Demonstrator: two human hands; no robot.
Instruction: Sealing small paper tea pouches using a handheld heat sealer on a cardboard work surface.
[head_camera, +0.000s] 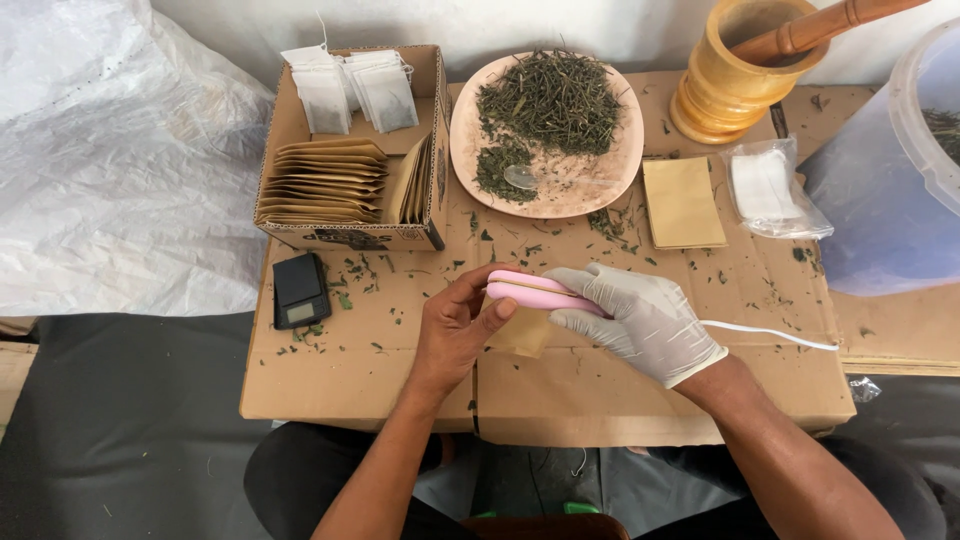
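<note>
Your work surface is a flattened cardboard sheet (600, 390) strewn with dried leaf crumbs. At 11 o'clock from your hands stands an open cardboard box (432, 150) holding a stack of tan paper pouches (325, 180) and a few white filter bags (350, 88). Just below the box, at 9 o'clock from your hands, a small black pocket scale (300, 289) lies flat. At 12 o'clock a round pink plate (470, 150) carries a heap of dried green herb (550, 100) and a clear spoon (525, 178). At 1 o'clock one tan pouch (683, 202) lies flat, a clear bag of white filters (770, 188) just beside it, a wooden mortar with pestle (740, 75) beyond, and a translucent tub (900, 170) at 2 o'clock. Nothing stands between you and these. Your bare left hand (455, 335) is curled shut, pinching a tan sachet (522, 330) whose top edge sits inside the pink handheld sealer (540, 292). Your gloved right hand (640, 320) grips the sealer from the 3 o'clock side, clamped over it, with its white cord (770, 334) trailing off toward 3 o'clock.
</note>
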